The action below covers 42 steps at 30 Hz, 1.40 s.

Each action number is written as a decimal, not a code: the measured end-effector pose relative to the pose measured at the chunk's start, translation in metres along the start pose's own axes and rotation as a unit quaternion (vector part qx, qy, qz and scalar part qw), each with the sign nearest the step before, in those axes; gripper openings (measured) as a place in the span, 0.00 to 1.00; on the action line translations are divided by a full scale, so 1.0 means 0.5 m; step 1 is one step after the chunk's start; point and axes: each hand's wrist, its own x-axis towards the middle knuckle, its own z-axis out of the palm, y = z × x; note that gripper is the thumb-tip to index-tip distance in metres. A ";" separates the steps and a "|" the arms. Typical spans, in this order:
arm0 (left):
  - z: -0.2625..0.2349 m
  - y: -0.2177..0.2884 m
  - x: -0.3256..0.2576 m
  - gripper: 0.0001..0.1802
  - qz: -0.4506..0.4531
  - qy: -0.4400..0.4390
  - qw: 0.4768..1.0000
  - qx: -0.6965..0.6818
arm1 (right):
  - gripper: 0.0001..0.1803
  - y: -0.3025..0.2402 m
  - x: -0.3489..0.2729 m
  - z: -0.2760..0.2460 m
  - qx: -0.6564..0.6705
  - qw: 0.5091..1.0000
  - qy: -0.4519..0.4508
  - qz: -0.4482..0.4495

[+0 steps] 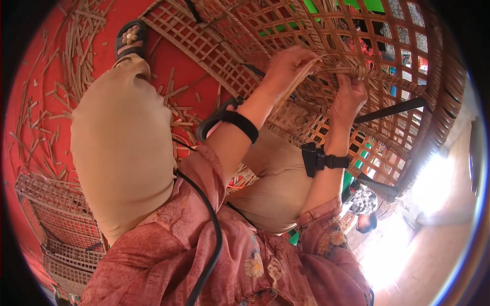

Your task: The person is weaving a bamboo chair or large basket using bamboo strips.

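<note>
A large brown wicker frame [186, 30] with open lattice panels and a thick braided edge fills the upper right, close over my lap. My left hand [288, 66] pinches a pale cane strip [297, 81], which runs from the fingertips down beside my left forearm. To its right, my right hand [349, 98] has thumb and fingers closed against a braided band of the wickerwork. Whether a strand lies between those fingertips is too small to see. A black metal bar [393, 109] crosses the lattice just right of this hand.
Cut cane strips [84, 46] lie scattered over the red floor [148, 13] on the left. Another woven piece [58, 214] stands at the lower left. A black cable [212, 214] hangs across my shirt. Another person [365, 204] is at the right, beyond the wickerwork.
</note>
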 end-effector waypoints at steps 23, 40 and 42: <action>-0.035 -0.003 0.066 0.18 -0.244 -0.186 0.944 -0.119 | 0.07 -0.040 0.005 -0.016 0.076 0.985 -0.121 0.092; -0.033 0.030 0.032 0.14 -0.132 -0.063 0.977 -0.152 | 0.08 -0.039 -0.033 0.016 -0.070 0.997 0.002 -0.044; -0.040 0.039 0.032 0.14 -0.124 -0.081 0.979 -0.139 | 0.07 -0.040 -0.040 0.018 -0.040 0.999 0.006 -0.036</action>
